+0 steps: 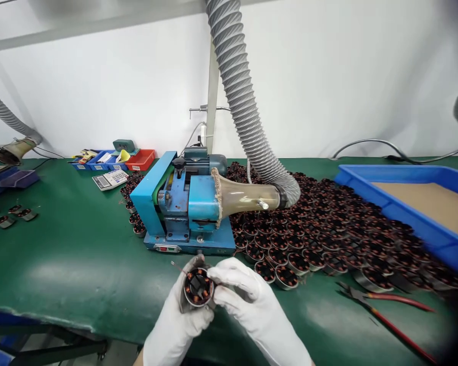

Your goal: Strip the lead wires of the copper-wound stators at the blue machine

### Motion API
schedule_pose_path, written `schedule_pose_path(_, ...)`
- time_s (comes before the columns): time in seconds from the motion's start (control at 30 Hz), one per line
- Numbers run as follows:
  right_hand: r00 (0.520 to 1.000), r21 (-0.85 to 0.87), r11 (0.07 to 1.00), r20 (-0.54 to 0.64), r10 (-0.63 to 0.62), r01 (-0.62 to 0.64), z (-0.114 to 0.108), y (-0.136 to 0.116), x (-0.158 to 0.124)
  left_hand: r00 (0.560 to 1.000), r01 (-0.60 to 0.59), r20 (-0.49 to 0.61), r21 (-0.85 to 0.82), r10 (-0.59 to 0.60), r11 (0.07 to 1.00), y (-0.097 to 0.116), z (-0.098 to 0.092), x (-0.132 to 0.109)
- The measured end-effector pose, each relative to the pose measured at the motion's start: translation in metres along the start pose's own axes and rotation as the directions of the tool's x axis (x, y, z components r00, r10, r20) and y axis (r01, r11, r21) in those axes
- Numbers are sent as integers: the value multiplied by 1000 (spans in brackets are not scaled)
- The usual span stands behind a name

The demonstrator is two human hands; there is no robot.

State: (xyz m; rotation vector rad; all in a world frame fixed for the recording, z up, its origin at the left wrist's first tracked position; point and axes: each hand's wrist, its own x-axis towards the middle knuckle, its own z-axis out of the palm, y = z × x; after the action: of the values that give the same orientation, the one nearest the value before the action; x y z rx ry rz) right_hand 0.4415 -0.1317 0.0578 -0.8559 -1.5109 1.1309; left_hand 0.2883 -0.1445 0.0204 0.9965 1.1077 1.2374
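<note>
My left hand, in a white glove, is closed round a motor stator with a silvery rim, copper windings and a black centre. Its open face is turned up towards me, and a thin wire sticks out at its upper left. My right hand, also gloved in white, grips the stator's right edge with bent thumb and fingers. Both hands are just in front of a blue belt machine, above the green table. Dark smudges mark the left glove's fingertips.
Many similar stators crowd the table right of the machine. Pliers with red handles lie at the front right, by a blue tray. A grey hose runs down to the machine's nozzle. A calculator and small bins sit back left.
</note>
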Motion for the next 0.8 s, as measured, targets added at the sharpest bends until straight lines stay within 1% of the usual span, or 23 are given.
schedule_pose_path(0.07,1000,90,996,-21,-8,10,5,1,5,1000,24,10,-39,-24,999,4,4,-6)
schedule_pose_path(0.13,998,241,969,-36,60,-50,6,0,10,999,39,6,-49,-39,998,8,11,-12)
schedule_pose_path(0.2,986,449,886,-56,159,-117,2,-3,14,1000,28,-4,-41,-28,999,11,18,-18)
schedule_pose_path(0.23,977,543,833,-100,189,-106,-2,-5,15,1000,7,-26,-22,-8,1000,13,20,-21)
schedule_pose_path(0.27,963,603,796,-177,205,-59,-6,-8,15,998,-20,-59,7,21,1000,14,22,-24)
schedule_pose_path(0.3,940,608,794,-277,198,12,-10,-12,13,994,-51,-94,43,55,998,16,22,-26)
schedule_pose_path(0.33,911,546,834,-380,163,79,-13,-14,10,988,-84,-125,83,94,993,18,22,-27)
schedule_pose_path(0.37,882,424,897,-462,95,126,-14,-16,6,980,-118,-145,124,136,985,19,22,-28)
schedule_pose_path(0.4,872,250,959,-490,3,137,-13,-17,1,975,-154,-137,159,176,975,21,21,-27)
schedule_pose_path(0.43,879,53,990,-468,-88,128,-10,-16,-3,971,-193,-105,183,214,964,21,21,-25)
schedule_pose_path(0.47,895,-134,984,-415,-164,118,-5,-13,-7,963,-241,-67,201,259,949,21,20,-22)
schedule_pose_path(0.5,910,-284,952,-354,-218,117,1,-8,-10,950,-296,-33,218,310,930,20,20,-18)
schedule_pose_path(0.53,920,-381,918,-311,-238,109,8,-2,-10,935,-343,-11,233,355,910,19,21,-14)
schedule_pose_path(0.57,927,-435,896,-293,-233,88,15,4,-8,922,-374,-9,245,388,894,16,22,-8)
schedule_pose_path(0.63,939,-440,898,-309,-151,-1,26,17,0,913,-374,-58,273,403,886,9,24,5)
schedule_pose_path(0.73,947,-328,937,-320,11,-122,34,34,21,941,-252,-149,289,303,924,-3,26,26)
schedule_pose_path(0.8,946,-254,954,-316,71,-156,34,44,34,955,-158,-202,277,218,948,-10,26,41)
